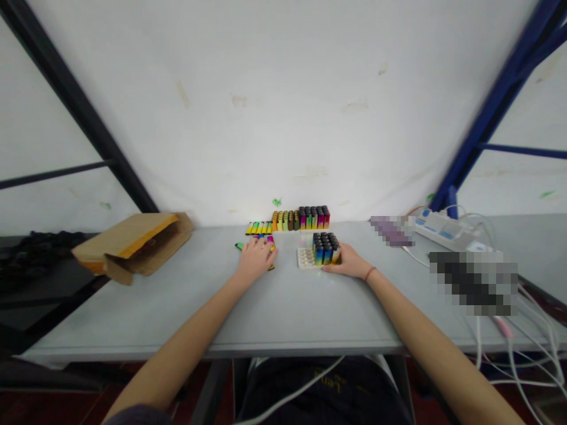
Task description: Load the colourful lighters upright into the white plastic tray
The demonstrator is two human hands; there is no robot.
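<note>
My left hand (256,257) lies over a small group of loose lighters, with its fingers curled down on them. A green lighter (240,246) pokes out on its left side, and bright coloured ends show past the fingers. My right hand (349,261) grips the right side of a white holed tray (305,258), its thumb along the front edge. Blue and yellowish lighters with black tops (326,249) stand upright in the right part of that tray. Holes show at the tray's left end. The right fingertips are partly hidden behind the lighters.
Against the wall stand upright yellow lighters (286,221) and multicoloured lighters (314,218). Flat yellow-green lighters (259,228) lie beside them. An open cardboard box (133,242) is at left. A power strip (452,229), cables and two blurred items occupy the right.
</note>
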